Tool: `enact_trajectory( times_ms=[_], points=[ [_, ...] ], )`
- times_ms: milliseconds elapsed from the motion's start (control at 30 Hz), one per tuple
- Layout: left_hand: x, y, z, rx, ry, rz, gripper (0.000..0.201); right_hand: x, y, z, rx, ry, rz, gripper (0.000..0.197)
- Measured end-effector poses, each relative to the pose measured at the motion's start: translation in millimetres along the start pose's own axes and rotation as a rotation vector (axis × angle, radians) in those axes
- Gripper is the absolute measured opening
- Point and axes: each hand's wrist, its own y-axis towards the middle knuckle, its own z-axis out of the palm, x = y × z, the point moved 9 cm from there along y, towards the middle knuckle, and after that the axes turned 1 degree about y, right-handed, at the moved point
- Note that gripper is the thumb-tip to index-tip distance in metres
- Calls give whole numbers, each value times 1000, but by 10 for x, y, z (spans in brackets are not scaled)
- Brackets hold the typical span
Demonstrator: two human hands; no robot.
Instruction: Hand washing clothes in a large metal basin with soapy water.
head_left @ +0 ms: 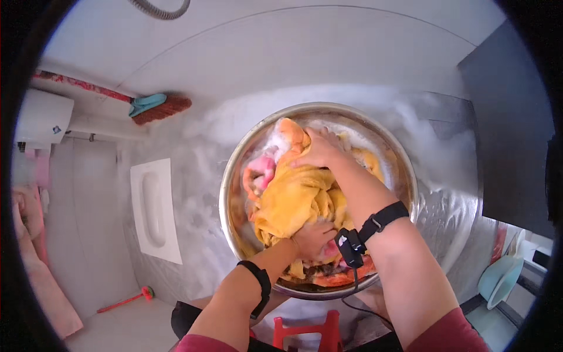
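A wide steel basin (227, 199) holds a heap of wet, soapy laundry. On top is a bunched yellow cloth (293, 202), perhaps a towel or garment. My right hand (322, 148) reaches across to its far side, thumb and fingers closed on the fabric. At the near side, my left hand (315, 239) has its fingers curled into the same cloth, with some fingertips hidden in the folds. A pink and white piece (263, 170) lies to the left. Orange patterned fabric (343, 278) shows along the near rim, and white suds (366, 132) lie at the far right.
A red plastic stool (308, 331) stands just below the basin. To the left are a white squat toilet (157, 210), a broom (161, 108) and a red-handled brush (146, 293). A dark panel (513, 129) and a pale blue bowl (500, 281) are at right. Soapy water covers the floor (199, 193).
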Motion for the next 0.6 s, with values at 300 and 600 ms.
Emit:
enact_trajectory(
  times_ms=[300, 600],
  points=[
    [15, -125, -68, -5, -91, -215, 54, 572, -1248, 140, 117, -89, -118, 35],
    [-984, -965, -988, -120, -187, -252, 28, 488, -2916, 209, -129, 84, -76, 20]
  ],
)
